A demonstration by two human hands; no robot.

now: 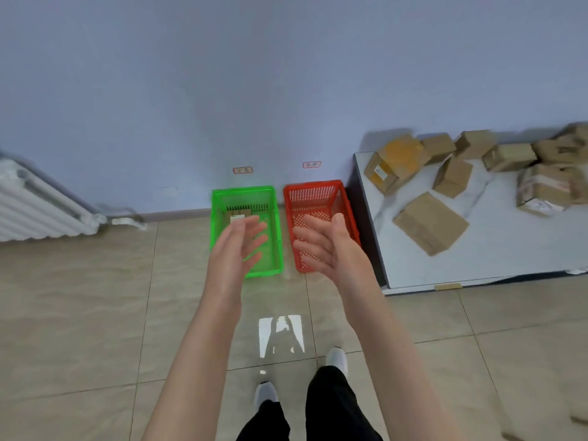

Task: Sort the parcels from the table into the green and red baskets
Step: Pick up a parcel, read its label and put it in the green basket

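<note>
Looking down from head height, we see our two bare hands raised in front of us over a tiled floor; the left hand and the right hand both have fingers spread and relaxed, palms turned toward each other, and neither holds anything. Beyond them, against the far wall, two plastic baskets sit side by side on the floor; the green basket, on the left, has one small brown parcel lying at its far end; in the red basket, on the right, we can make out no parcel past the right hand. To the right stands a pale surface with cardboard parcels scattered across it, the nearest a wide flat box; we judge the sorting barely begun, with one parcel placed and nearly all the rest waiting on the surface.
</note>
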